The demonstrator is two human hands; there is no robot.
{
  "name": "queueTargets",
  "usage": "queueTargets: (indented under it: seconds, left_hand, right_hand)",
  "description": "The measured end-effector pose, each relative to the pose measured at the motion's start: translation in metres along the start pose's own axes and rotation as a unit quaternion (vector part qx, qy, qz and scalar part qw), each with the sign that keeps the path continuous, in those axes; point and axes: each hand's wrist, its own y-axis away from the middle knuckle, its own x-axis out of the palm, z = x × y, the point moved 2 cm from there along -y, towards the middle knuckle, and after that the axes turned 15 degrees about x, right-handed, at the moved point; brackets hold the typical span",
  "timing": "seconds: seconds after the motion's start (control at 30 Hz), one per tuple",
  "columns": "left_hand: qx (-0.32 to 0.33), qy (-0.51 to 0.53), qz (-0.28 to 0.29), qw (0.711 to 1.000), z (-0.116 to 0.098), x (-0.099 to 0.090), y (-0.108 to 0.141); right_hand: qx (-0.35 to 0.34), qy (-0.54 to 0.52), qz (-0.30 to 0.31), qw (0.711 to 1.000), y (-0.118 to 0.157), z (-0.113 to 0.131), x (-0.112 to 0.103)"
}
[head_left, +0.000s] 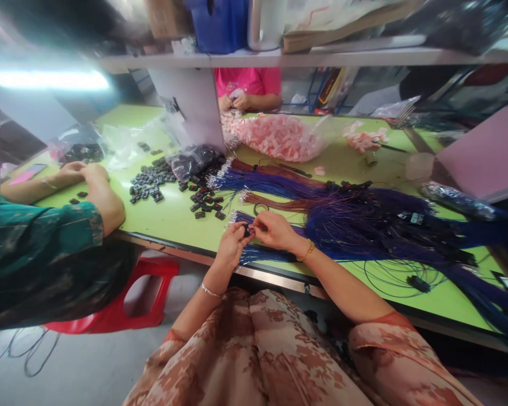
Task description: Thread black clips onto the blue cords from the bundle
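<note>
My left hand point(233, 243) pinches a small black connector point(246, 230) above the front edge of the green table point(169, 217). Close against it, my right hand point(275, 230) has thumb and forefinger pressed together at the connector's right side; what they grip is too small to make out. Bundles of blue and brown wires point(330, 217) with pale metal tips run from beside my hands to the right. Left of the wires lie loose black connectors point(205, 200) and a pile of grey-black ones point(152, 179).
A person's hands point(82, 172) rest on the table at left, beside a red stool point(152, 293). Across the table, a person in pink point(249, 84) handles small parts behind a bag of pink pieces point(279, 135). A shelf point(322, 58) spans overhead.
</note>
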Motion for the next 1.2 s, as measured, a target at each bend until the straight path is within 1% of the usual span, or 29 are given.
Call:
queueTargets:
  seconds: [0.17, 0.3, 0.4, 0.57, 0.73, 0.8, 0.87, 0.9, 0.97, 1.0, 1.03, 1.07, 1.1, 1.13, 1.17, 1.2]
  left_hand:
    - [-0.003, -0.018, -0.003, 1.0, 0.0, 0.0, 0.001]
    - [-0.008, -0.036, -0.005, 0.999, 0.004, 0.001, 0.003]
    - [-0.004, -0.052, -0.012, 0.999, 0.007, 0.003, 0.005]
    - [0.005, -0.041, -0.021, 0.999, 0.008, 0.002, 0.005]
    - [0.009, -0.072, -0.034, 0.997, 0.011, 0.005, 0.006]
    - [0.005, -0.081, -0.03, 0.996, 0.012, 0.008, 0.008]
    - [0.015, -0.083, -0.01, 0.996, 0.011, 0.01, 0.009]
    - [0.03, -0.086, 0.005, 0.996, 0.008, 0.01, 0.009]
    - [0.086, -0.124, 0.04, 0.988, -0.001, 0.005, 0.004]
    - [0.126, -0.167, 0.054, 0.976, -0.008, 0.0, -0.001]
    - [0.173, -0.231, 0.061, 0.956, -0.016, -0.007, -0.007]
    - [0.225, -0.317, 0.063, 0.919, -0.024, -0.015, -0.013]
    - [0.269, -0.408, 0.067, 0.87, -0.032, -0.023, -0.021]
    - [0.303, -0.492, 0.072, 0.813, -0.039, -0.031, -0.028]
    - [0.325, -0.561, 0.078, 0.757, -0.044, -0.038, -0.035]
    - [0.331, -0.616, 0.097, 0.708, -0.046, -0.044, -0.041]
  right_hand:
    - [-0.004, 0.035, 0.003, 0.999, 0.001, -0.001, 0.003]
    - [-0.013, 0.056, 0.004, 0.998, 0.0, -0.003, 0.008]
    - [-0.004, 0.059, 0.011, 0.998, 0.001, -0.005, 0.011]
    - [0.005, 0.06, 0.029, 0.998, 0.003, -0.005, 0.009]
    - [0.023, 0.082, 0.031, 0.996, 0.005, -0.004, 0.013]
    - [0.024, 0.088, 0.032, 0.995, 0.005, -0.001, 0.013]
    - [0.026, 0.08, 0.026, 0.996, 0.005, 0.002, 0.006]
    - [0.032, 0.068, 0.014, 0.997, 0.004, 0.003, -0.001]
    - [0.057, 0.024, -0.039, 0.997, 0.004, -0.003, -0.024]
    - [0.077, -0.001, -0.08, 0.994, 0.005, -0.011, -0.04]
    - [0.103, -0.024, -0.129, 0.986, 0.008, -0.022, -0.058]
    - [0.133, -0.035, -0.185, 0.973, 0.012, -0.038, -0.077]
    - [0.167, -0.03, -0.246, 0.954, 0.018, -0.056, -0.096]
    - [0.207, -0.016, -0.308, 0.929, 0.026, -0.078, -0.114]
    - [0.253, 0.006, -0.361, 0.898, 0.035, -0.1, -0.13]
    - [0.301, 0.038, -0.39, 0.869, 0.045, -0.122, -0.142]
